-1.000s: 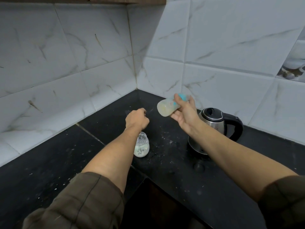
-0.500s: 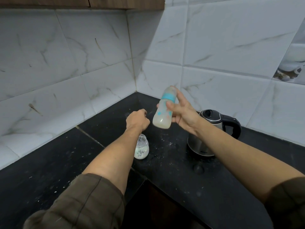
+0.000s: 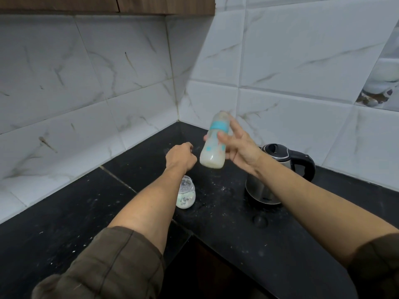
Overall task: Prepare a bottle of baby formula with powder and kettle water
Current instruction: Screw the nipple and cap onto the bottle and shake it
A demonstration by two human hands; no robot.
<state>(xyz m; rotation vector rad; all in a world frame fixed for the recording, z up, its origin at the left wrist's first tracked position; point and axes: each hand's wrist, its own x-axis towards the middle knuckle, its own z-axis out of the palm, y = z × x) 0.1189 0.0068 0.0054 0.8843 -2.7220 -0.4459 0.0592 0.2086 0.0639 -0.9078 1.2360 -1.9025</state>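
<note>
Right hand (image 3: 241, 147) grips baby bottle (image 3: 212, 147), tilted with its milky base down, in the air over black counter (image 3: 237, 234) near the tiled corner. Left hand (image 3: 180, 156) is clenched, nothing seen in it, above powder jar (image 3: 186, 196) near the counter's inner edge. Kettle (image 3: 259, 188) stands beside the right forearm.

A translucent plastic baby bottle (image 3: 213, 145), its smooth wall clouded milky white and ringed by a teal plastic collar, is seen above a polished black stone countertop (image 3: 226, 229), its gloss dulled by a scatter of white powder. On the stone stand a small clear jar (image 3: 186, 196), glass or plastic not being distinguishable, and an electric kettle (image 3: 259, 188) with a shiny steel body and glossy black plastic lid and handle. Glossy white marble-patterned wall tiles (image 3: 291, 61), a brown wood-grain cabinet (image 3: 108, 4) and matt olive-brown cloth sleeves (image 3: 108, 266) frame the scene.
</note>
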